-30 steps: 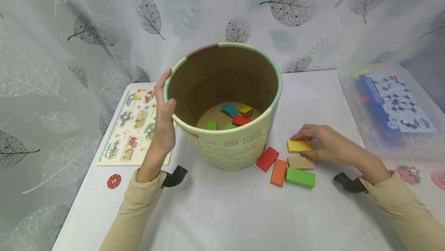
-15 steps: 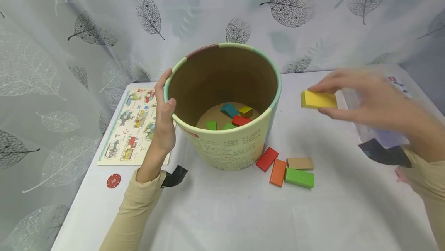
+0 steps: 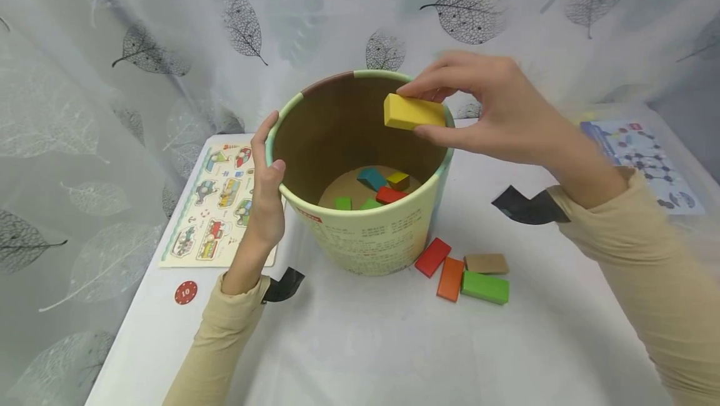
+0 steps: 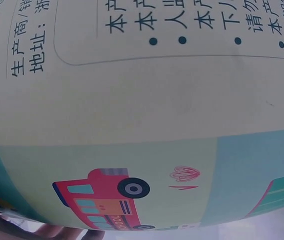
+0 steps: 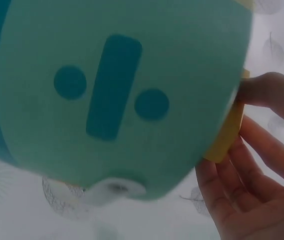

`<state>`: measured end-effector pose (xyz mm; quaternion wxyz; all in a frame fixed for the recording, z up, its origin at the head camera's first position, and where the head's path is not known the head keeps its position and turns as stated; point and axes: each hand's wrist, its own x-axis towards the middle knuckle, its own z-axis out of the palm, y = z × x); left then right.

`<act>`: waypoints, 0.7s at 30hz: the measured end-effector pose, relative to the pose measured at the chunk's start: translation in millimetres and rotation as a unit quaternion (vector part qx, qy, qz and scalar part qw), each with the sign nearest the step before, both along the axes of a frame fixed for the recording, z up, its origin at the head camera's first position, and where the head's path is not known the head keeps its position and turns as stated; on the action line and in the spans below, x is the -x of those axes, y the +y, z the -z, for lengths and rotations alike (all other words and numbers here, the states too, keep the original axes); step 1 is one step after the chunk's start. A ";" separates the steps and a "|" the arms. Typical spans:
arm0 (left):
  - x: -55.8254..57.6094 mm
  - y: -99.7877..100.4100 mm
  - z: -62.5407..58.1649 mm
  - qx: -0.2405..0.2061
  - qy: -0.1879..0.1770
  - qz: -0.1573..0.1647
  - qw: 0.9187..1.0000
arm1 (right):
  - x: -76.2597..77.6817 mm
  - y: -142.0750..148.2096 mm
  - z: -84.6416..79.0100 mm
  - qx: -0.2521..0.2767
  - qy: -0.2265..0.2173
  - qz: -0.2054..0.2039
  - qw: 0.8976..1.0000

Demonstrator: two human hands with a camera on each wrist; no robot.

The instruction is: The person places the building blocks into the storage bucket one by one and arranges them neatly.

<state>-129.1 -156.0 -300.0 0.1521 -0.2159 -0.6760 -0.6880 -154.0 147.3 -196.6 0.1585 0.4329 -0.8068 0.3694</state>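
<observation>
A tall round bucket [image 3: 365,240] with printed sides stands in the middle of the table. My left hand [image 3: 266,200] holds its left rim, the thumb lying over the edge. In the left wrist view the bucket's printed wall [image 4: 132,105] fills most of the picture. Over the right side of the bucket's mouth, my right hand [image 3: 489,103] pinches a yellow block [image 3: 413,112] between thumb and fingers. In the right wrist view the bucket wall partly hides that block [image 5: 227,135]. On the bucket's floor lie a blue block [image 3: 372,178], a red block [image 3: 390,195] and several others.
Right of the bucket's base lie a red block [image 3: 433,257], an orange block [image 3: 450,279], a plain wooden block [image 3: 487,263] and a green block [image 3: 485,287]. A picture puzzle board [image 3: 216,206] and a red chip [image 3: 185,292] are at left. A clear plastic box [image 3: 686,222] stands at right.
My right hand has picked the yellow block up off the table and carried it up and left to the bucket's mouth. My left hand has stayed on the rim.
</observation>
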 end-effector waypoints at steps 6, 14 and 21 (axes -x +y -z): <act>1.0 0.1 0.3 0.004 -0.003 -0.004 1.000 | 6.1 -10.1 4.5 0.021 -0.014 0.001 1.000; 1.4 1.3 -0.5 0.003 -0.002 -0.001 1.000 | 7.6 -15.1 5.5 0.027 -0.024 -0.004 0.999; 1.2 1.1 -1.0 0.005 0.000 -0.003 1.000 | -7.0 -3.7 6.4 0.013 -0.003 0.001 1.000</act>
